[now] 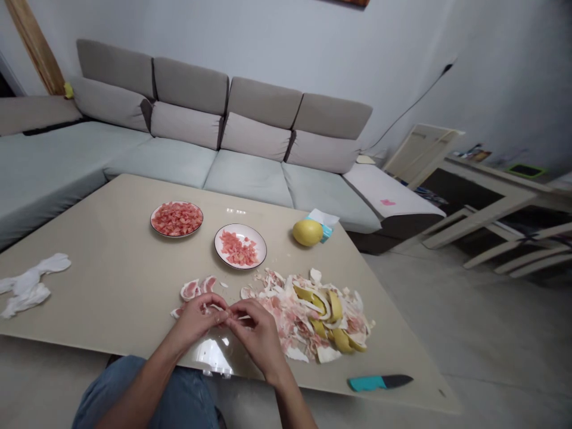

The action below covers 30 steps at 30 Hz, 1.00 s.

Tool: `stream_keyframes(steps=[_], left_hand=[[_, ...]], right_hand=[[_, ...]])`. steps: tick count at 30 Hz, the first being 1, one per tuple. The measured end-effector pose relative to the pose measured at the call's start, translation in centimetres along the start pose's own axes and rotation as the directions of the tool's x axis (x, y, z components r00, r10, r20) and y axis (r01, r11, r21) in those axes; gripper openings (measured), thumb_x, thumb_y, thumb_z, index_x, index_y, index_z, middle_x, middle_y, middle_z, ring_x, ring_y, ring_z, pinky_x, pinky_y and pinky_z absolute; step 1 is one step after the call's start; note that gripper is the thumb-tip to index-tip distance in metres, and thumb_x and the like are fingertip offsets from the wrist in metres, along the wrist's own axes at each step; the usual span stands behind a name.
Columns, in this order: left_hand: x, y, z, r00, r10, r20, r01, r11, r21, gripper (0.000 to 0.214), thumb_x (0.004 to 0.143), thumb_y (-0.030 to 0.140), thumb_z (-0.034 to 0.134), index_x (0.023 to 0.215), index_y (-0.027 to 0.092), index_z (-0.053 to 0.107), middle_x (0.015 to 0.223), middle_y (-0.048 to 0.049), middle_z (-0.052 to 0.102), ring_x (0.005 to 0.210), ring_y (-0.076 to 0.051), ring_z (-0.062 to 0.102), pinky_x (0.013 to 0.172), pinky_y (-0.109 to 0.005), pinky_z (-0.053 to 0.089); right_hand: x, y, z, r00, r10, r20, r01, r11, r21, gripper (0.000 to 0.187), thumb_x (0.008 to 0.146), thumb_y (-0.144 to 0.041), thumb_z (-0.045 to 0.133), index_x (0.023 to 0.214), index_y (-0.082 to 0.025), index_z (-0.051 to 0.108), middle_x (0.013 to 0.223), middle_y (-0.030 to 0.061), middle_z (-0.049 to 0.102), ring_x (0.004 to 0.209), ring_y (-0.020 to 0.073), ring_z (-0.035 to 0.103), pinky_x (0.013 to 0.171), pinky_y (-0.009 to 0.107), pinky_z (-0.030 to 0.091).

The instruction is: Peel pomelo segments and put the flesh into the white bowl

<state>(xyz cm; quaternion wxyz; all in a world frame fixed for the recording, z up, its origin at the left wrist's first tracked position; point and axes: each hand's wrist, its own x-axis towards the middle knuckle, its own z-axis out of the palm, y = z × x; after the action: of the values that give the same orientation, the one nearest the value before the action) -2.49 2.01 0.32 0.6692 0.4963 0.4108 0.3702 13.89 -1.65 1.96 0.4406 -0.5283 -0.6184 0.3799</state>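
Observation:
My left hand (196,319) and my right hand (257,330) meet over the near edge of the beige table (111,280), fingers pinched together on a small pomelo segment (227,314) between them. Just beyond the hands lie pink peeled pomelo segments (195,289). To the right spreads a pile of peel and white pith (313,313) with yellow rind pieces. Farther back stand a plate of pink flesh pieces (240,245) and a fuller plate (176,218).
A whole yellow pomelo (307,232) sits by a tissue pack (325,225) at the table's far right. A teal-handled knife (379,382) lies near the front right corner. Crumpled white tissue (29,289) lies at the left. A grey sofa (201,149) stands behind.

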Motion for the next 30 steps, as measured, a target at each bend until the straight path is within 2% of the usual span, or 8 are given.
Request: stream_keyframes(steps=[4,10,15,18,24,30], left_hand=[[0.1,-0.1,-0.1,0.997,0.073,0.004,-0.073,0.991,0.112,0.021,0.073,0.034,0.072,0.082,0.015,0.067,0.075,-0.0037,0.069,0.071,-0.016,0.063,0.067,-0.025,0.048],[-0.1,-0.3,0.3,0.997,0.076,-0.018,-0.074,0.992,0.099,0.030,0.066,0.026,0.077,0.091,0.017,0.066,0.086,-0.0037,0.069,0.078,-0.018,0.064,0.072,-0.026,0.048],[-0.2,-0.1,0.3,0.996,0.082,-0.023,-0.077,0.982,0.175,0.023,0.070,0.025,0.072,0.091,0.017,0.067,0.082,-0.0038,0.070,0.077,-0.018,0.064,0.072,-0.026,0.047],[-0.1,-0.4,0.3,0.995,0.095,-0.019,-0.090,0.979,0.182,0.026,0.069,0.024,0.072,0.093,0.017,0.066,0.083,-0.0038,0.070,0.078,-0.018,0.064,0.070,-0.026,0.047],[-0.1,-0.7,0.5,0.999,0.044,-0.023,-0.039,0.979,0.201,0.024,0.073,0.028,0.068,0.094,0.016,0.064,0.065,0.0001,0.066,0.061,-0.016,0.061,0.060,-0.024,0.045],[-0.1,-0.2,0.6,0.982,0.185,-0.035,-0.164,0.932,0.325,0.015,0.073,0.022,0.066,0.087,0.017,0.067,0.084,-0.0038,0.069,0.072,-0.018,0.063,0.067,-0.024,0.046]], right_hand=[[0.1,-0.2,-0.5,0.999,0.046,0.029,-0.046,0.999,0.016,0.009,0.077,-0.026,0.071,0.083,-0.020,0.072,0.085,0.0045,0.067,0.074,0.0165,0.064,0.064,0.024,0.051],[0.4,-0.3,-1.0,0.995,0.099,0.022,-0.101,0.985,0.138,0.010,0.077,-0.027,0.070,0.082,-0.019,0.072,0.085,0.0054,0.070,0.078,0.0181,0.065,0.070,0.027,0.050],[0.4,-0.1,-0.9,0.990,0.130,0.046,-0.136,0.973,0.189,0.013,0.078,-0.029,0.068,0.084,-0.019,0.071,0.085,0.0054,0.070,0.075,0.0173,0.064,0.070,0.027,0.051],[0.5,-0.1,-0.7,0.990,0.142,0.009,-0.142,0.973,0.182,0.012,0.075,-0.028,0.070,0.080,-0.017,0.071,0.082,0.0061,0.069,0.072,0.0174,0.064,0.069,0.028,0.052],[0.4,0.0,-0.3,0.989,0.151,0.002,-0.149,0.974,0.170,0.013,0.075,-0.029,0.069,0.080,-0.017,0.069,0.082,0.0067,0.069,0.071,0.0184,0.065,0.066,0.029,0.053],[0.3,0.4,0.1,0.989,0.145,0.001,-0.144,0.985,0.094,0.009,0.073,-0.020,0.064,0.082,-0.018,0.065,0.082,0.0046,0.067,0.071,0.0173,0.064,0.061,0.025,0.053]])
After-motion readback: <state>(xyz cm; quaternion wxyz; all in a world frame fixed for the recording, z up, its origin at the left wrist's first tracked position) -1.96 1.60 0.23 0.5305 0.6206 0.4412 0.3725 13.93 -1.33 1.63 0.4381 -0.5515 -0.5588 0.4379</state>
